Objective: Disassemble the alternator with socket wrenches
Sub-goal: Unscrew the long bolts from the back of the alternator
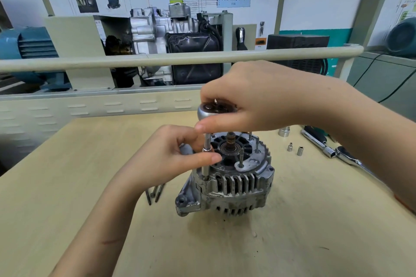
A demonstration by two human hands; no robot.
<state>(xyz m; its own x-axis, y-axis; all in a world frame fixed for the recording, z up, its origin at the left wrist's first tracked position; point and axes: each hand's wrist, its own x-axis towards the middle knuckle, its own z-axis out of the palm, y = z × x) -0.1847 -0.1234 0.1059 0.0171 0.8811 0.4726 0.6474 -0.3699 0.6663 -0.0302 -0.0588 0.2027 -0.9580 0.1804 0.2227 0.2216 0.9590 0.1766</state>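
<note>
1. Nearest me, my left hand (pixel 180 153) pinched the extension bar (pixel 206 157) between thumb and fingers, just above the socket seated on a through-bolt at the alternator's (pixel 227 184) rim.
2. My right hand (pixel 254 99) curled over the ratchet head (pixel 213 110), fingers and thumb closed round it; the handle was hidden under my palm.
3. The alternator stood upright on its pulley end, near the middle of the table (pixel 112 209), unclamped. Risk: turning force could have spun or tipped the whole body, since only my hands steadied it.
4. Risk: the bar stood tall and thin. Any tilt could have let the socket ride off the bolt head and round its corners.
5. Risk: my left fingertips sat close to the socket and the housing fins; a slip could have pinched them.
6. Loose bolts (pixel 155 192) lay just left of the alternator, and two small sockets (pixel 295 149) and a second wrench (pixel 333 152) lay to the right. Risk: a tipping alternator could have knocked the bolts off the table.
</note>
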